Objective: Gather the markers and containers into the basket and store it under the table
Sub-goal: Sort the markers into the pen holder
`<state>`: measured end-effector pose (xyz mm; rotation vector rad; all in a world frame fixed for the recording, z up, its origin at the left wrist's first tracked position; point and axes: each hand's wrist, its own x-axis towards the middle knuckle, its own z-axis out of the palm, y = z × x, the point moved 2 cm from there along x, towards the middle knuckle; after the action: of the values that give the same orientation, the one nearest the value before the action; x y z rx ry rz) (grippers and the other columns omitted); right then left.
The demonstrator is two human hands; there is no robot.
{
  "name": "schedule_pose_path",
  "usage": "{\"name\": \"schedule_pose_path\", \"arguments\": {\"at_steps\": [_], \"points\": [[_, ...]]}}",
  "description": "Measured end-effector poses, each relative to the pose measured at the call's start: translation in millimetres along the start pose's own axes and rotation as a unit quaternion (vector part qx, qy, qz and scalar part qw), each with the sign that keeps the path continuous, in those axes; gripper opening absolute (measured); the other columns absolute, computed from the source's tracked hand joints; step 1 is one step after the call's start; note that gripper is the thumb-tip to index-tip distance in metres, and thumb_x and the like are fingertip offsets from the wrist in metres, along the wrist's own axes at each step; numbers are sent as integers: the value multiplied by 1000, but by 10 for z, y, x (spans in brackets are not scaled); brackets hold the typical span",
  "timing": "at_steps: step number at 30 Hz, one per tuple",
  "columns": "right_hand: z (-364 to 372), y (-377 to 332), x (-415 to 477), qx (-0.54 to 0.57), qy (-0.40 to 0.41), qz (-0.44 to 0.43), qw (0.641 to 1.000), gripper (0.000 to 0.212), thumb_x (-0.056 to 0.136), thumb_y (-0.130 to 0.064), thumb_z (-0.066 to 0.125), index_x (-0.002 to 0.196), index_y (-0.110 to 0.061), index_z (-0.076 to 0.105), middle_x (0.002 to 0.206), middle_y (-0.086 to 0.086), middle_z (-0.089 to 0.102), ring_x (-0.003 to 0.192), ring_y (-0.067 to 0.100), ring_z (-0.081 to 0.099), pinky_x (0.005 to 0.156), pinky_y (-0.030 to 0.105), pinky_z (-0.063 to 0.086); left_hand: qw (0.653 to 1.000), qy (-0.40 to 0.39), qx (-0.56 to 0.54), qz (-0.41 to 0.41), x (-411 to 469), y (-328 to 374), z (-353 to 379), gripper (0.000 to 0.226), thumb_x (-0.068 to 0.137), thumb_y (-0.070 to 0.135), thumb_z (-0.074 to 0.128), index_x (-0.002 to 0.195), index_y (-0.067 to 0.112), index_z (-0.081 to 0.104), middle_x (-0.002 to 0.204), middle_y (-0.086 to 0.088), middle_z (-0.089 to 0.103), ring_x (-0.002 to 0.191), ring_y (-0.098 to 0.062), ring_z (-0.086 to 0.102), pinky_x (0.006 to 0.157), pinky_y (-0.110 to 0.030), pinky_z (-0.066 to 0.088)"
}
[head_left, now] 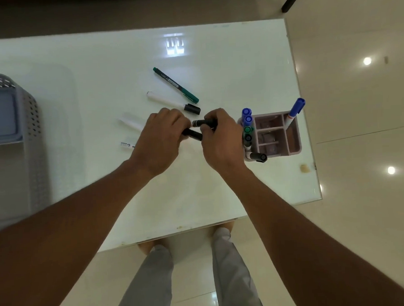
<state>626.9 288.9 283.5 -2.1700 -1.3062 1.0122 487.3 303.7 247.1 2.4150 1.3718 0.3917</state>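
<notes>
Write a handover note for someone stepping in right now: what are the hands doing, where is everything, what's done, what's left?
Left hand grips a black-tipped marker; right hand grips a black marker.
Loose on the table: green pen and white marker. Two white barrels poke out beside the left hand.
Pink organizer, near the table's right edge, holds blue, green and black markers.
Grey basket, far left, shows no markers inside.
Done: some markers stowed in the organizer.
Left: collect the rest, load the basket, store it under the table.
</notes>
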Motion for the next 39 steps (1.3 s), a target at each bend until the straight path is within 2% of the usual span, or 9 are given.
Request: {"name": "schedule_pose_path", "arguments": {"at_steps": [4, 7, 9, 13, 17, 21, 26, 34, 39], "points": [[-458, -268, -259, 83, 75, -90, 990, 12, 93, -13, 61, 105, -13, 61, 85, -10, 62, 74, 3, 59, 68, 13, 50, 994, 89, -63, -23, 120, 263, -427, 17, 96, 18, 50, 102, 6, 59, 98, -9, 60, 87, -27, 53, 75, -35, 42], [-928, -371, -350, 129, 135, -136, 973, 16, 92, -14, 63, 108, -12, 64, 97, -5, 68, 86, 3, 63, 73, 16, 54, 970, 170, -163, -63, 342, 662, -740, 15, 94, 12, 57, 105, 3, 60, 99, -7, 61, 90, -21, 56, 79, -27, 46], [-1278, -376, -356, 140, 152, -152, 967, 19, 93, -15, 63, 111, -13, 66, 100, -7, 69, 92, -1, 64, 74, 11, 53, 952, 182, -235, -79, 544, 988, -861, 21, 91, 13, 62, 110, 5, 59, 100, 1, 61, 90, -14, 61, 80, -21, 50], [-1910, -217, -304, 113, 158, -192, 962, 22, 92, -14, 64, 114, -14, 66, 98, -13, 69, 96, -5, 65, 76, 9, 52, 928, 121, -342, -83, 919, 1513, -831, 23, 86, 15, 70, 106, 14, 58, 91, 14, 62, 85, -6, 64, 75, -16, 54], [-2320, 141, -198, 73, 171, -194, 963, 19, 91, -15, 65, 111, -13, 66, 90, -16, 65, 87, -5, 65, 70, 7, 50, 933, 26, -339, -113, 1210, 1778, -470, 20, 80, 12, 74, 95, 11, 60, 84, 8, 66, 77, -6, 66, 72, -22, 56], [-2328, 644, -60, 75, 150, -143, 975, 16, 91, -14, 65, 106, -14, 67, 87, -20, 64, 83, -7, 63, 68, 9, 51, 939, -36, -318, -125, 1325, 1919, -52, 19, 76, 9, 74, 92, 10, 63, 82, 1, 68, 76, -11, 66, 74, -33, 57], [-2031, 1042, 80, 87, 119, -110, 983, 16, 90, -12, 65, 106, -14, 67, 91, -13, 67, 84, -3, 63, 75, 18, 55, 950, -69, -256, -163, 1230, 1981, 339, 11, 78, 11, 68, 88, 13, 63, 81, -3, 68, 77, -22, 66, 74, -45, 56], [-1799, 1191, 176, -17, 13, -100, 995, 24, 94, -14, 57, 116, -17, 67, 107, -3, 72, 94, 14, 68, 85, 35, 57, 946, -77, -255, -186, 1197, 2017, 435, 28, 75, 0, 67, 99, 14, 63, 91, 0, 68, 82, -17, 65, 82, -37, 56], [-1813, 1382, 104, -70, -2, -36, 997, 38, 92, -23, 62, 130, -18, 57, 120, -1, 67, 102, 14, 64, 88, 35, 55, 951, -86, -240, -174, 1192, 1984, 379, 39, 75, 2, 68, 110, 15, 58, 100, 0, 65, 90, -17, 62, 86, -37, 53]]}}
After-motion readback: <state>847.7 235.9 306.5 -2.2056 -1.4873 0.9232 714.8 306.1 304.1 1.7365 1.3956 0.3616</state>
